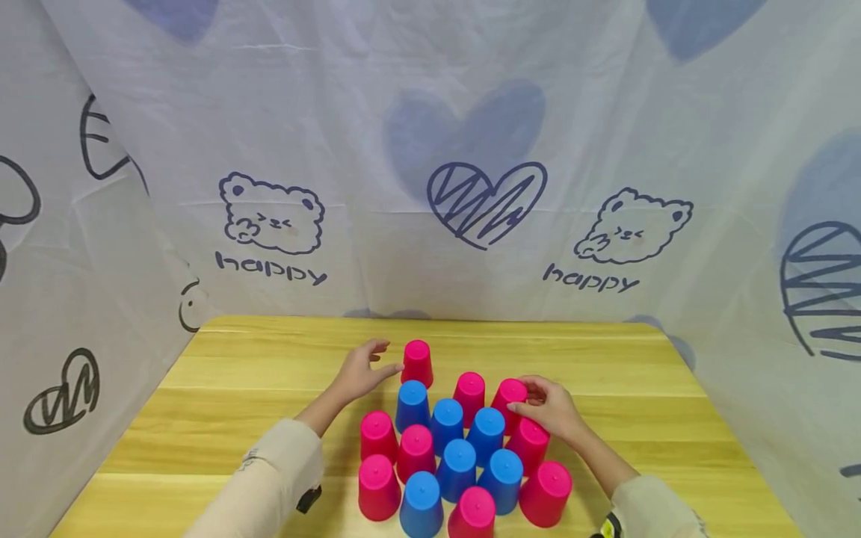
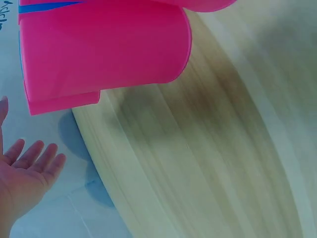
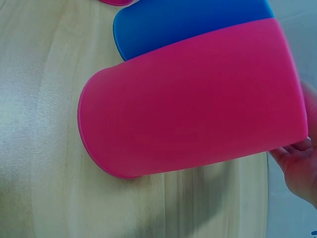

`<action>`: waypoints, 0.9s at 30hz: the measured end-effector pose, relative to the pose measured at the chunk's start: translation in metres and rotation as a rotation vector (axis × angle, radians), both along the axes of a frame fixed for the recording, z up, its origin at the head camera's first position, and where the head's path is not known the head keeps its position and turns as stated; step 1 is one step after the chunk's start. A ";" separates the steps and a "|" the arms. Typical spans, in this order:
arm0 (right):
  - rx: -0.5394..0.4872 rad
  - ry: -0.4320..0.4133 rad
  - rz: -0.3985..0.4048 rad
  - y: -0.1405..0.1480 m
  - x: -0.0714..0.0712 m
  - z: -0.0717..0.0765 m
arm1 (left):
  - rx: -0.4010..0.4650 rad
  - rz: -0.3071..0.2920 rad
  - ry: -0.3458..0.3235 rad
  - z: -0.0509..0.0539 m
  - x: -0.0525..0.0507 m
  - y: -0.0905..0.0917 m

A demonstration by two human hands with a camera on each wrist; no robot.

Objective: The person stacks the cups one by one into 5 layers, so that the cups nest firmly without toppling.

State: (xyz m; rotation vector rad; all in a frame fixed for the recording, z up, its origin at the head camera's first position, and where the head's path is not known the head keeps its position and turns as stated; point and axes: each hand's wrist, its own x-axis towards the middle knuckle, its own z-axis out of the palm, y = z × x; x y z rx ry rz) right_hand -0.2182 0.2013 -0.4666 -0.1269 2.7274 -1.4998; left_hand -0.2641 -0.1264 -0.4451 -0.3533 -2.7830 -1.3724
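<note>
Several pink and blue plastic cups stand upside down in a cluster. My left hand (image 1: 363, 371) is beside the farthest pink cup (image 1: 417, 365), its thumb at the cup's left side and fingers extended; in the left wrist view, the hand (image 2: 29, 176) shows spread fingers. My right hand (image 1: 553, 407) grips a pink cup (image 1: 507, 403) at the back right, thumb in front and fingers behind. From the right wrist, a large pink cup (image 3: 193, 104) partly hides that hand (image 3: 299, 171).
Blue cups, one (image 1: 460, 467) in the middle, stand among pink ones, such as a pink cup (image 1: 546, 493) at the right front. The wooden table (image 1: 255, 366) runs back to a white printed curtain (image 1: 377, 246).
</note>
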 end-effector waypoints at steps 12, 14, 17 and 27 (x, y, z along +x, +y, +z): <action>0.038 0.014 -0.028 0.001 -0.004 0.009 | 0.027 -0.023 -0.013 0.007 0.022 -0.002; 0.050 0.020 -0.031 0.000 -0.006 0.012 | 0.046 -0.028 -0.021 0.007 0.026 -0.003; 0.065 0.036 -0.026 0.000 -0.008 0.015 | 0.067 -0.027 -0.030 0.005 0.033 -0.005; 0.099 0.098 0.001 0.001 -0.017 0.030 | 0.115 0.000 -0.010 -0.011 0.049 -0.011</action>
